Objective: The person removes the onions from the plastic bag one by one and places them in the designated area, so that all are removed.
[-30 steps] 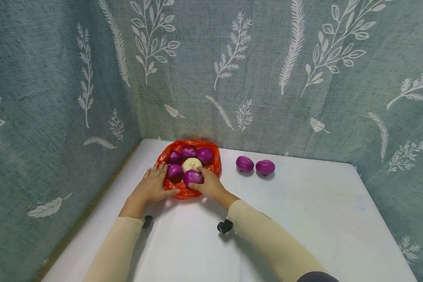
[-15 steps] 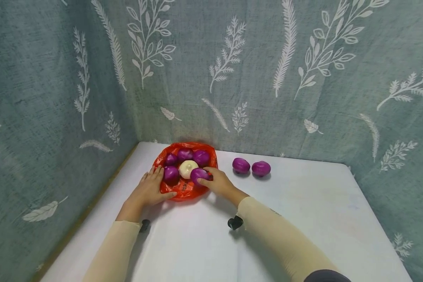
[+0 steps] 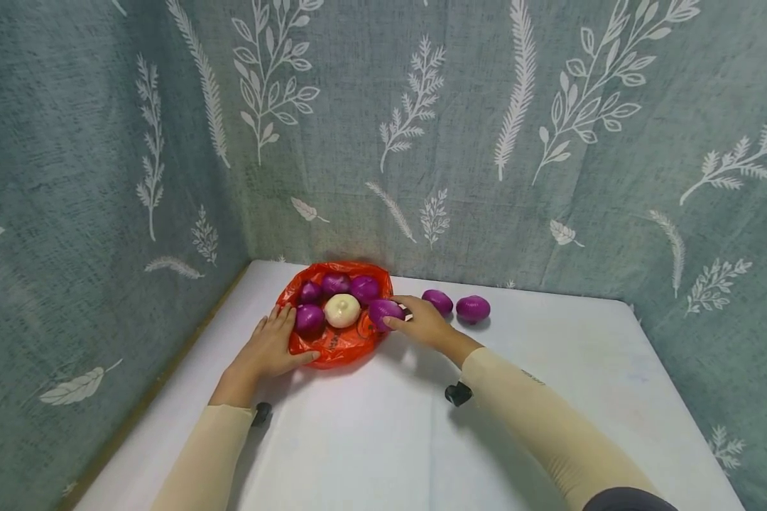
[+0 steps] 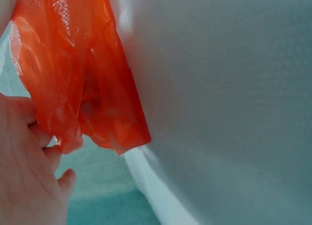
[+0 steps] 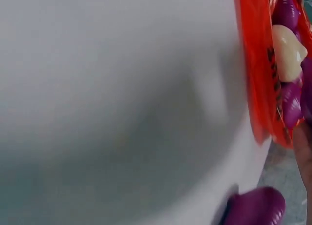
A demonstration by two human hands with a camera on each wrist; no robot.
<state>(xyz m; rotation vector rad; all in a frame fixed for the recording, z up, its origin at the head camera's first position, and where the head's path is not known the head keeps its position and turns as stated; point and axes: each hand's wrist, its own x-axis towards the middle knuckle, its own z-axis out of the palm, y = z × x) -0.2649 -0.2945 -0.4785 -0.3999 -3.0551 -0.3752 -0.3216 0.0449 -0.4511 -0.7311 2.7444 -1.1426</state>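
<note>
- The right hand (image 3: pixel 425 324) pinches a purple onion (image 3: pixel 383 314), its grip on the right end, at the red bag's (image 3: pixel 342 354) right rim; contact with the rim is unclear.
- This onion lies leftward of the palm, its long axis seemingly toward the worktop's (image 3: pixel 562 376) side edges.
- The left hand (image 3: pixel 273 345) rests, fingers extended, on the bag's left rim, near the back left corner.
- Two loose purple onions (image 3: pixel 473 308) sit by the back edge, nearer the right hand.
</note>
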